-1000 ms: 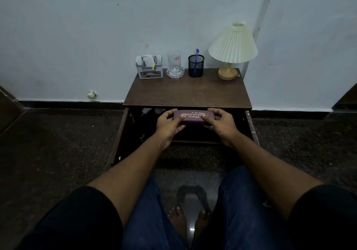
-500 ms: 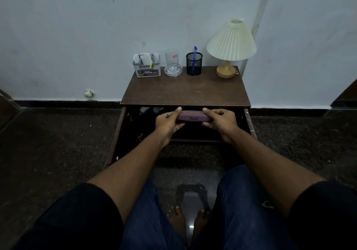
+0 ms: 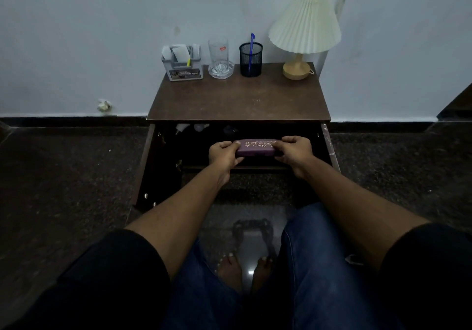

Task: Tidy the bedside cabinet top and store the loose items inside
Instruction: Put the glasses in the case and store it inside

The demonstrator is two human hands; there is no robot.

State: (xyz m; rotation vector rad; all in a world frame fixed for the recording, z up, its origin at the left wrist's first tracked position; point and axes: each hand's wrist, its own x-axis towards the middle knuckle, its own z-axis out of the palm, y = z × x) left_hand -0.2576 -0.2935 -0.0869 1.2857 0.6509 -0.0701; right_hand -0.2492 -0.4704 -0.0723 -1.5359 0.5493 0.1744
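A purple spectacle case with gold lettering is held level in front of the open inside of the brown bedside cabinet. My left hand grips its left end and my right hand grips its right end, fingers curled over the top. The case hangs just below the cabinet top's front edge, over the dark inner shelf. A few pale small items lie at the back left of the inside, dim and hard to make out.
Along the back of the top stand a grey organiser, a glass on a glass dish, a black mesh pen cup with a blue pen, and a cream lamp. Cabinet doors stand open at both sides. My knees and feet are below.
The case has turned so its lettered top faces me again, and both hands have stayed on its ends in the cabinet opening.
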